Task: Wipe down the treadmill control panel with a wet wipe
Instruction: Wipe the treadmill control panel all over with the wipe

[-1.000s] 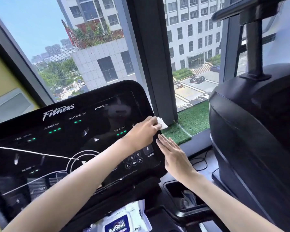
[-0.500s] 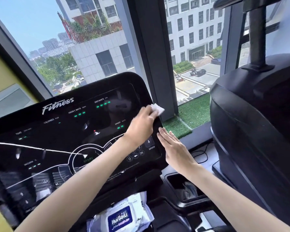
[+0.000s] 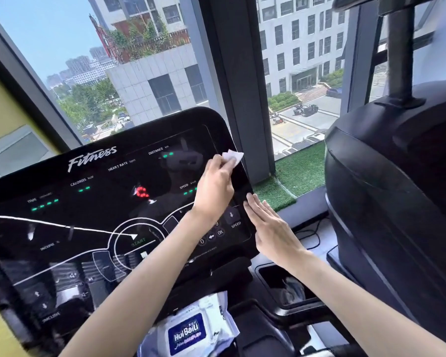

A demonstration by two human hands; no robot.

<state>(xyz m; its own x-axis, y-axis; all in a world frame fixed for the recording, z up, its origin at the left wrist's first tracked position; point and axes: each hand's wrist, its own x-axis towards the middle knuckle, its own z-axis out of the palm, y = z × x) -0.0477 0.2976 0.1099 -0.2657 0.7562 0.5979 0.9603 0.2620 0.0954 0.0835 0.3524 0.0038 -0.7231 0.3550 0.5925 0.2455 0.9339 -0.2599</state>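
The glossy black treadmill control panel [image 3: 95, 210] fills the left and middle of the head view, with green readouts lit. My left hand [image 3: 214, 186] grips a small white wet wipe [image 3: 232, 156] and presses it against the panel's upper right edge. My right hand [image 3: 271, 228] lies flat with straight fingers against the panel's right side, beside the SPEED buttons.
A pack of wet wipes [image 3: 188, 331] lies in the tray below the panel. A cup holder [image 3: 281, 282] sits under my right wrist. Another black exercise machine [image 3: 392, 191] stands close on the right. A dark window pillar [image 3: 242, 86] rises just behind the panel.
My left hand has slid the wipe upward along the panel's right edge. My right hand has stayed flat on the panel's right side.
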